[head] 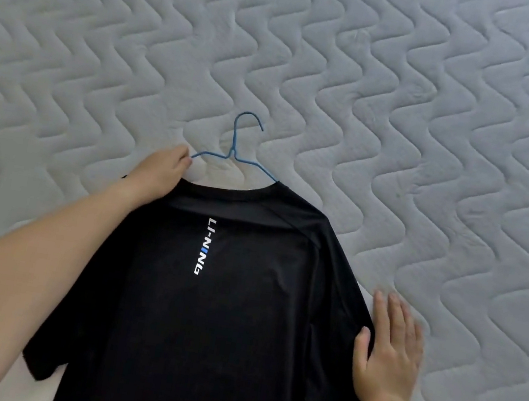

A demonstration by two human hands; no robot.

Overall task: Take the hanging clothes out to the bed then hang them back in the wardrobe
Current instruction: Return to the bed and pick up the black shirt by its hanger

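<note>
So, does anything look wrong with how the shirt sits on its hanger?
Yes. The blue hanger sits askew in the black T-shirt: its right arm goes under the collar, while its left arm lies bare outside the neckline, pinched by the left hand. The right hand rests open at the sleeve edge.

Matt black cloth t-shirt (237, 317); thin blue hanger (233, 155), probably coated wire; quilted grey fabric mattress (441, 124).
</note>
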